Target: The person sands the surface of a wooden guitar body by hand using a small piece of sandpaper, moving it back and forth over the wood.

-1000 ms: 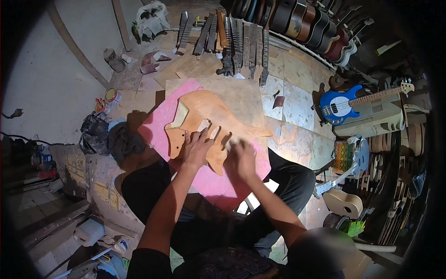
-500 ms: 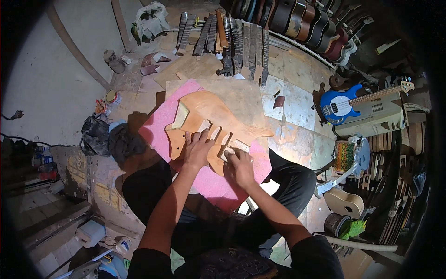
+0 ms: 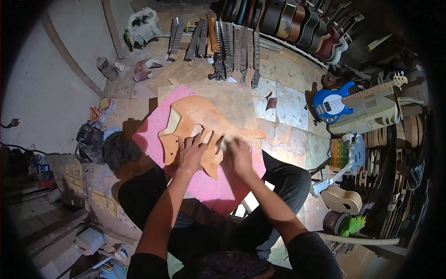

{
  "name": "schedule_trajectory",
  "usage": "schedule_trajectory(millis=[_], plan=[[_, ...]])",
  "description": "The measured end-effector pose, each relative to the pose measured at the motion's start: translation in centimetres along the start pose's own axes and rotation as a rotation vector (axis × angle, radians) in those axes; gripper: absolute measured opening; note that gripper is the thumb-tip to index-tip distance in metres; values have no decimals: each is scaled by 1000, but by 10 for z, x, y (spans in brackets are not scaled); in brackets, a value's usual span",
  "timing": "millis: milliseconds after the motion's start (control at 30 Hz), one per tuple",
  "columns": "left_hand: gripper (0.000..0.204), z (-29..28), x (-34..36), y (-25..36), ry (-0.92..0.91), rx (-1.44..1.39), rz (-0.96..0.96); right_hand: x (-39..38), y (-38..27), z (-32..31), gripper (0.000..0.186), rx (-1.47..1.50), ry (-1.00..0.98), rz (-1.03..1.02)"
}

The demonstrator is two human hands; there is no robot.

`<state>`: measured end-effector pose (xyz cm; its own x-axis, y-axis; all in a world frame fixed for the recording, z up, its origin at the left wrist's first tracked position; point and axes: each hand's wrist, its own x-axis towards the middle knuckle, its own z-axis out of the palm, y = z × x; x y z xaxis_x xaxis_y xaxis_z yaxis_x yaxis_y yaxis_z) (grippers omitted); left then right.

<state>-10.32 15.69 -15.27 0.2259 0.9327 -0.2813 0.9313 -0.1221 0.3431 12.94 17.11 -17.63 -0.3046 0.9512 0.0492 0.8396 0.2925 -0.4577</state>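
A bare wooden electric guitar body point(image 3: 200, 111) with routed cavities lies on a pink sheet point(image 3: 218, 193). My left hand point(image 3: 189, 157) rests flat on the body's lower left, fingers spread beside a cavity and two small dark holes. My right hand point(image 3: 240, 159), blurred by motion, is closed on a small pale piece point(image 3: 225, 142) at the body's right side, by the neck pocket. That piece is too smeared to tell its kind, and my fingers partly cover it. Under the pink sheet is a tan board point(image 3: 234, 100).
Several fretted necks point(image 3: 217, 39) lie beyond the board. A row of guitars point(image 3: 290, 21) stands at the back. To the right are a blue bass guitar point(image 3: 332, 102) and an unfinished small guitar body point(image 3: 341, 200). Black bags point(image 3: 90, 142) and an open tin point(image 3: 106, 103) sit left.
My right hand has shifted up along the body's right side with the pale piece. The left hand stays on the body. The whole view has shifted slightly.
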Motion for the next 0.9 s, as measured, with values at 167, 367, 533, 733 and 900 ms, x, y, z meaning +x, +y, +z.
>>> schedule_trajectory(millis=[167,367,533,733,900], plan=[[76,9,3,-4,34,-8,17,39,3,-15,45,164,81,178],[77,3,-3,-7,34,-12,2,-28,-21,-8,45,65,-46,-107],[80,13,1,-5,34,-10,31,52,11,-26,38,6,146,70],[72,6,-4,-11,63,-19,-9,-36,-45,-10,46,45,-102,-94],[69,5,3,1,59,-39,12,51,11,-24,44,-7,64,65]])
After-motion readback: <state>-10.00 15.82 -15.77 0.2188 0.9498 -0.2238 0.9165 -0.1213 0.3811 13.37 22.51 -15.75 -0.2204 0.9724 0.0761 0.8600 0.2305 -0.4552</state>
